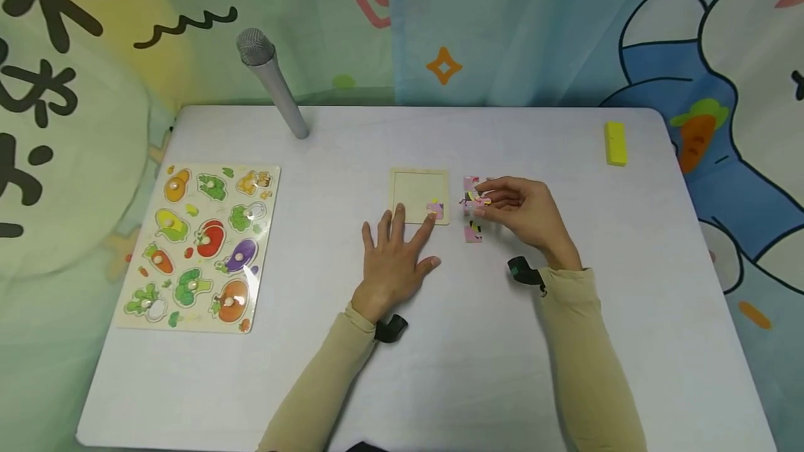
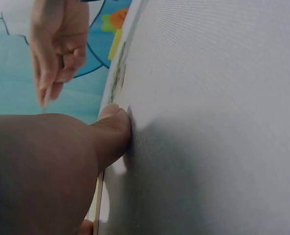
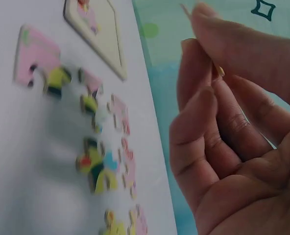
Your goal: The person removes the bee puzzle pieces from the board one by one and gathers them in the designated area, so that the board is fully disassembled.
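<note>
A square pale wooden puzzle tray [image 1: 408, 190] lies mid-table, with one pink jigsaw piece [image 1: 435, 210] in its lower right corner. My left hand [image 1: 392, 267] rests on the table with fingers spread, its fingertips at the tray's lower edge. To the tray's right, my right hand [image 1: 524, 211] pinches a jigsaw piece [image 1: 475, 201] between thumb and fingers, raised over loose pieces. In the right wrist view only a thin edge of that held piece [image 3: 185, 11] shows. Loose pink, yellow and black pieces [image 3: 98, 166] lie on the table below the hand.
At the left lies a vegetable peg puzzle board [image 1: 216, 257]. A grey microphone [image 1: 273, 82] stands tilted at the back left edge. A yellow block [image 1: 615, 144] sits at the back right corner. A printed curtain [image 1: 534, 26] hangs behind the white table [image 1: 465, 368].
</note>
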Demonstrator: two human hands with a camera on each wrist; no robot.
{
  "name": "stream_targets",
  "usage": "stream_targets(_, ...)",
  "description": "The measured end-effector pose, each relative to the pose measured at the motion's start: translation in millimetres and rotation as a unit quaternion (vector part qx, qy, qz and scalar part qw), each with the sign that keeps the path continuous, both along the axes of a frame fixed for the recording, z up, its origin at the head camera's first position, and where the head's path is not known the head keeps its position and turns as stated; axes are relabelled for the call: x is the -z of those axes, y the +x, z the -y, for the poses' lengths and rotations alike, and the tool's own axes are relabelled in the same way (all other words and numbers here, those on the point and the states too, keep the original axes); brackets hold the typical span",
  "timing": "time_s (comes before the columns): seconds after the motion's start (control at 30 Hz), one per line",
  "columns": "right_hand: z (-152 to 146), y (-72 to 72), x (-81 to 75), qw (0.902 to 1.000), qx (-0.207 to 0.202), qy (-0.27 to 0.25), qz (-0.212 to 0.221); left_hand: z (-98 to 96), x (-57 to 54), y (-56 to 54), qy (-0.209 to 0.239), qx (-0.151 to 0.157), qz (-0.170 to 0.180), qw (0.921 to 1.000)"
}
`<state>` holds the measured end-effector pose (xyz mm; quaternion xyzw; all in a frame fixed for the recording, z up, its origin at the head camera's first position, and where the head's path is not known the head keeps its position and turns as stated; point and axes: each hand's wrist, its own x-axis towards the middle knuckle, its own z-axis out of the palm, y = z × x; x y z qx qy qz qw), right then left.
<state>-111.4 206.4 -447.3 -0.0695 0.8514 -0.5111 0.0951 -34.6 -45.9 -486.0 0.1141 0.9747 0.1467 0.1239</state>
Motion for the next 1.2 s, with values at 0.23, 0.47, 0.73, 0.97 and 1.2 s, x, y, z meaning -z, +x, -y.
stream_targets(0.23,-24,11.0,8.7,0.9996,0.005,0.014,0.023,-0.1,1.3,-0.8,0.001,-0.001,-0.001,1.0000)
stream_targets(0.47,-45,22.0,20.0,0.9991,0.014,0.040,-0.007,0.9,0.7,-0.7,0.010,0.002,0.010,0.9999)
stream_targets(0.73,-50,28.0,30.8,0.9945,0.003,0.099,-0.035,3.4,0.0,-0.4,0.007,0.010,0.010,0.9999)
stream_targets(0.97,-47,32.2,38.6,0.9924,0.001,0.108,-0.059,3.0,0.0,-0.3,0.009,0.010,0.010,0.9999)
stream_targets(1.2,-46,35.0,38.8,0.9917,-0.004,0.114,-0.058,2.4,-1.8,-0.4,-0.002,0.008,0.019,0.9998)
